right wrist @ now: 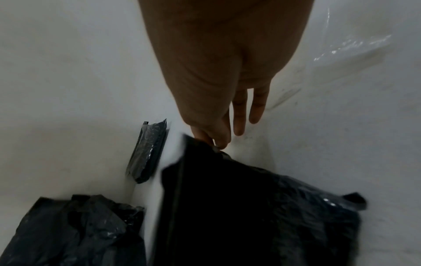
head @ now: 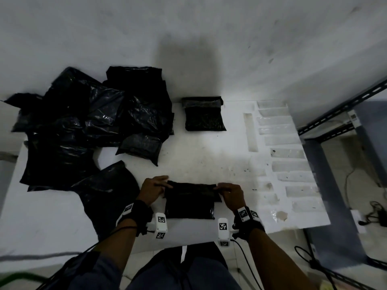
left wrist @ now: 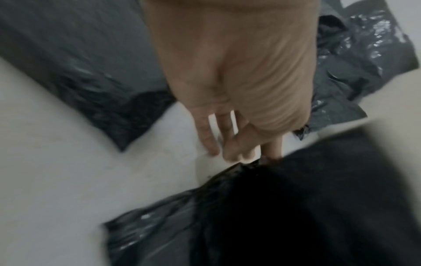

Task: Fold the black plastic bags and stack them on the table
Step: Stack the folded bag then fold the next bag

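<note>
Now left hand [head: 152, 190], right hand [head: 230, 195] pinching glossy crinkled rectangular black bag [head: 189, 206] corners

Left wrist view: the held bag [left wrist: 296, 207] is smeared by motion blur and cut off at the bottom and right edges. Right wrist view: the pile of bags [right wrist: 73, 232] runs off the bottom edge. Fingertips at both pinches indistinct.

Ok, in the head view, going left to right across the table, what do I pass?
Pile of unfolded black bags → left hand → bag being folded → right hand → clear plastic strips → metal shelf frame.
</note>
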